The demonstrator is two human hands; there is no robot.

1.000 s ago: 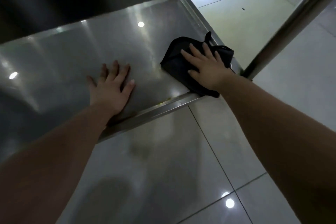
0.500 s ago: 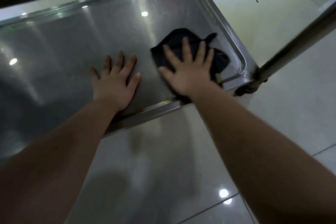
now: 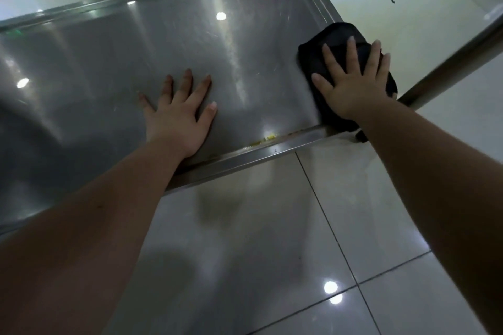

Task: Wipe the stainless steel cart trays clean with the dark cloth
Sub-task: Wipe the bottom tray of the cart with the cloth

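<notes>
Sliding right since the earlier frame, the cloth [image 3: 337, 46] is now sitting bunched at the tray's [image 3: 163, 43] near right corner, lapping over the right rim and hanging a little past the near edge. The right hand [image 3: 353, 87] is pressing it down with a flat grip, fingers spread and straight, not curled round the fabric. The left hand [image 3: 179, 119] is lying flat on the bare steel well to the left, its grip likewise apart and holding nothing, seemingly bracing. The wiping is looking partway done. The middle of the tray is shining with faint streaks, yet yellow crumbs [image 3: 268, 138] are sitting along the near rim [image 3: 245, 156] between the two hands, so that edge is probably needing another pass. The tray's left end is running out of view, and I cannot tell whether it is clean. No other tray is showing plainly. Beside the corner a post [image 3: 449, 62] is rising over the tiled floor [image 3: 272, 239].
</notes>
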